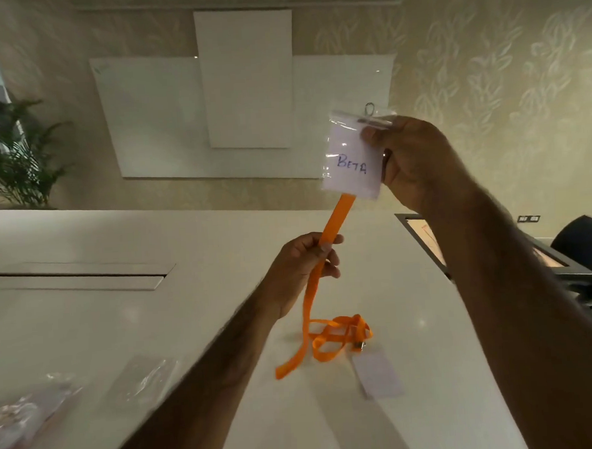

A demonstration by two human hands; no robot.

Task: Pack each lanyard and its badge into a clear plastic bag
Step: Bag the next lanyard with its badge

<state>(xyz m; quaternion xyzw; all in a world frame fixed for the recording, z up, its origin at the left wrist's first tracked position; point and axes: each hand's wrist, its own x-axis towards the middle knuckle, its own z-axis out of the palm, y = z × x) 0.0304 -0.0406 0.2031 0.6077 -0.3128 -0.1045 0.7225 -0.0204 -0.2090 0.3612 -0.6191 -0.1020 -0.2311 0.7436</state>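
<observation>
My right hand point(411, 160) holds up a clear-sleeved badge point(351, 156) with "BETA" written on its white card, thumb on the front near the metal clip at its top. An orange lanyard point(319, 267) runs down from behind the badge. My left hand point(303, 268) grips this strap in the air below the badge. The strap's lower end trails onto the white table point(192, 243). A second orange lanyard point(341, 335) lies bunched on the table, clipped to a face-down badge point(378, 374).
Clear plastic bags lie at the front left: an empty one point(145, 380) and a filled one point(19, 410) at the edge. A cable slot point(81, 278) is set in the tabletop. A dark chair point(583, 243) and a potted plant point(13, 160) stand beyond the table.
</observation>
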